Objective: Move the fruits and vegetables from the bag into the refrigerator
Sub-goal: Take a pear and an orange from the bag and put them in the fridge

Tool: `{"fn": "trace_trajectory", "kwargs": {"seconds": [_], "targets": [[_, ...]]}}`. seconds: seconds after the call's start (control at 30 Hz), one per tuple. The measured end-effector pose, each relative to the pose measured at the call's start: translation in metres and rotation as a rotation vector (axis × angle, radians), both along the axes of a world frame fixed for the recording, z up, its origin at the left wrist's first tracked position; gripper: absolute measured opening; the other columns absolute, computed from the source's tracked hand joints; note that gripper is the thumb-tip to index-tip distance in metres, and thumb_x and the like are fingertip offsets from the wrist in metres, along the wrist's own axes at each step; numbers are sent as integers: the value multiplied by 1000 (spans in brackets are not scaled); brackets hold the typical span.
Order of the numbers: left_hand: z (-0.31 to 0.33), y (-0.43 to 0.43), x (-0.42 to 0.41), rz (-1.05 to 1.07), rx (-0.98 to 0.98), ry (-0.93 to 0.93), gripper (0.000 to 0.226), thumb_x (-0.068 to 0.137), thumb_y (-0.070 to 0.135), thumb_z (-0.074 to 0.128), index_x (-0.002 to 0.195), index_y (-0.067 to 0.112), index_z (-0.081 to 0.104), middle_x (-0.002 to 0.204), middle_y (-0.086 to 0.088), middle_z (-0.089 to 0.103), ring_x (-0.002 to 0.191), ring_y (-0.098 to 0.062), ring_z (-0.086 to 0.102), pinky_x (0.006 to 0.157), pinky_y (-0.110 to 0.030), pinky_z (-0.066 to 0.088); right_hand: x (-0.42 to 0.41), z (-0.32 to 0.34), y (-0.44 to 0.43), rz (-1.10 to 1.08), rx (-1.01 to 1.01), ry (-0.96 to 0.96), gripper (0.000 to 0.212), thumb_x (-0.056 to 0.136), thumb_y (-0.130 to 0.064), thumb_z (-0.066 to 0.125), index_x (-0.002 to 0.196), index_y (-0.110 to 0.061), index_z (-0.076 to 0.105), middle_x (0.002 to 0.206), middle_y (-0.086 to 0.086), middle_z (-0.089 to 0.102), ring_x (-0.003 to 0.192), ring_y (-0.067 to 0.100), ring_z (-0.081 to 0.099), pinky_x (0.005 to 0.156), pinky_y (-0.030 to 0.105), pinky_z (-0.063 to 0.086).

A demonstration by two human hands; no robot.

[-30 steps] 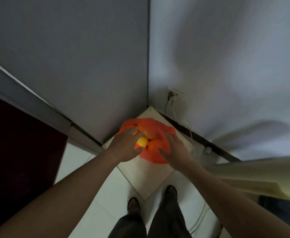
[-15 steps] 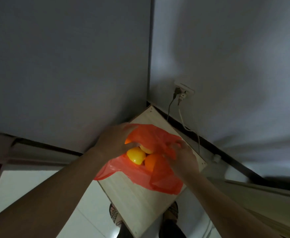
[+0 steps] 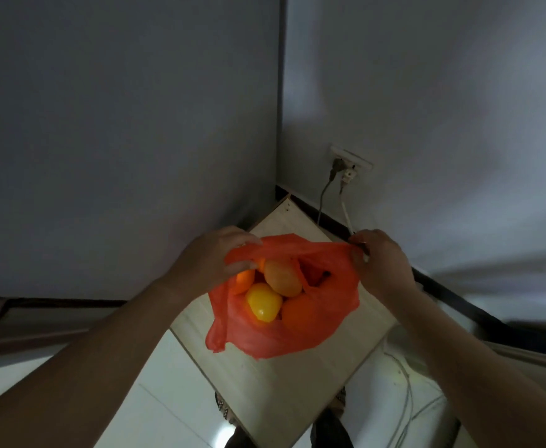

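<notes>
An orange-red plastic bag (image 3: 326, 321) sits on a small light wooden table (image 3: 284, 392) in the room's corner. Its mouth is stretched wide between my hands. My left hand (image 3: 210, 261) pinches the bag's left rim and my right hand (image 3: 380, 261) pinches the right rim. Inside lie a glossy yellow fruit (image 3: 263, 302), a pale orange oblong fruit (image 3: 281, 278), an orange fruit (image 3: 299, 313) and another orange one (image 3: 244, 281) at the left. No refrigerator shows in this view.
Grey walls meet in a corner behind the table. A wall socket (image 3: 351, 163) with two plugs and hanging cables (image 3: 323, 202) is on the right wall. White tiled floor (image 3: 168, 399) lies below, with more cables (image 3: 404, 412) at the right. My feet are under the table's near edge.
My hands have drawn apart, the right one moving rightward, pulling the bag's mouth open so more fruit shows. The view has come closer to the table.
</notes>
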State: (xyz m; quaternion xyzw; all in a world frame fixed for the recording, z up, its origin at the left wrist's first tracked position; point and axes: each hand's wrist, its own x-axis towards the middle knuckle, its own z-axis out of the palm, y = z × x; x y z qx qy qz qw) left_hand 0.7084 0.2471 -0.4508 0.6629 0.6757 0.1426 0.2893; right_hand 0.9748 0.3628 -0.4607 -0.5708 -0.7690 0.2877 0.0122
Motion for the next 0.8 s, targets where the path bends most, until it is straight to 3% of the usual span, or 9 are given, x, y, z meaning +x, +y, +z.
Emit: {"fn": "trace_trajectory", "kwargs": {"seconds": [0.13,0.23,0.3,0.43,0.5,0.6,0.7,0.8], "targets": [[-4,-13,-3,7,77,-11,35,91,43,43,115,27,63,116,1,62,101,-3,53,84,-9,36,-13,18,-27,328,69,1,49,90,-26,54,137,-29,40,144,-1,36,131,20,34,105,39,34],[-6,-15,-5,-10,112,17,36,93,40,36,114,28,63,116,-2,60,100,-14,58,80,-24,48,-21,22,-49,570,122,35,44,90,-33,44,134,-30,41,142,0,42,131,22,39,104,49,38],[-6,-13,-6,-7,102,23,40,93,42,33,115,29,64,118,-1,59,100,-11,55,80,-24,48,-20,14,-54,643,100,-23,48,90,-43,36,135,-28,39,144,2,42,132,26,40,103,53,38],[-9,-19,-7,-13,51,8,35,93,42,38,118,37,60,126,3,54,106,-7,52,83,-18,43,-11,-2,-46,646,-85,-233,77,84,-69,15,149,-28,3,158,-3,-1,145,20,0,117,49,8],[-12,-28,-5,23,40,-32,30,92,33,49,119,40,58,129,4,52,111,-7,49,88,-21,43,-9,-7,-40,666,-118,-281,85,77,-74,0,148,-27,-6,157,-5,-9,145,18,-7,118,46,2],[-8,-39,3,98,47,-65,37,89,22,59,118,45,54,130,7,50,114,-3,43,91,-24,41,-13,-11,-33,666,-151,-255,94,68,-78,-15,148,-29,-8,158,-5,-9,145,17,-4,118,44,6],[2,-44,18,88,134,-10,31,86,30,51,115,43,53,130,9,49,116,-1,40,95,-16,34,-20,-10,-34,634,-137,-159,86,76,-76,-5,148,-31,-3,158,-6,-3,145,16,0,118,42,8],[14,-51,38,107,140,-52,29,87,32,46,112,39,58,125,12,52,115,2,42,90,-11,37,-21,0,-45,627,-56,-22,78,84,-69,3,148,-27,17,157,-3,14,143,18,13,115,41,12]]}}
